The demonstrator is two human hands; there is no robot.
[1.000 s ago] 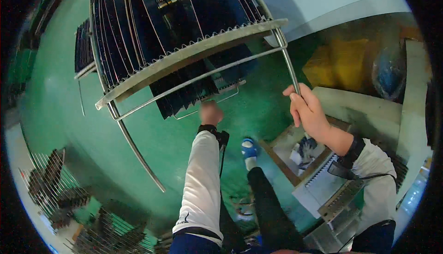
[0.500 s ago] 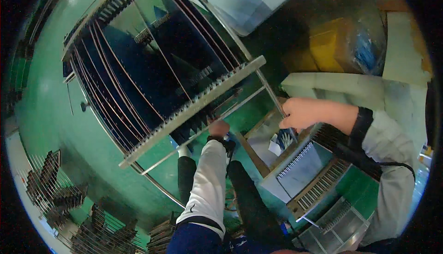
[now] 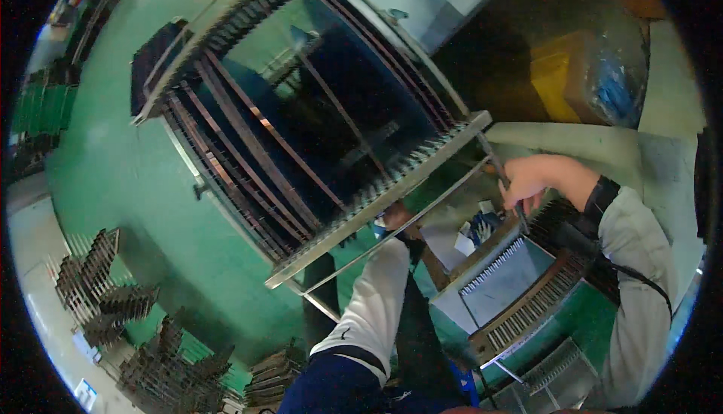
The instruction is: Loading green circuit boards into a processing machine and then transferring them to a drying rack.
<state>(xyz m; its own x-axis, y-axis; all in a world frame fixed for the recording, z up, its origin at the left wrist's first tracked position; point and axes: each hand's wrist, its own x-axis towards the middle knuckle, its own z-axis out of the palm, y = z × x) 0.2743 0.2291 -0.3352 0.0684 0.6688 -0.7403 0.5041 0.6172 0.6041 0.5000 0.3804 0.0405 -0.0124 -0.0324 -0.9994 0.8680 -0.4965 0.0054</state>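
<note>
A metal rack [image 3: 369, 209] with toothed rails stands tilted across the view, and several thin dark panels [image 3: 260, 143] sit on edge between its rails. My right hand [image 3: 541, 177] is closed around the tubular bar [image 3: 506, 177] at the rack's right end. Reaching up from the lower edge, my left arm in a white sleeve ends at the near rail. There my left hand [image 3: 395, 216] is partly hidden behind the rail and bar, so its fingers do not show.
Below my right hand stands a second slotted rack [image 3: 531, 312] beside a cardboard box [image 3: 440, 267] holding gloves and paper. More slotted racks [image 3: 105, 286] lie on the green floor [image 3: 98, 181] at left. A yellow item [image 3: 561, 71] and blue plastic bag [image 3: 617, 90] lie far right.
The rack with its panels has shifted to the right and a little nearer. Both hands have moved right along with it, and the whole view has shifted slightly.
</note>
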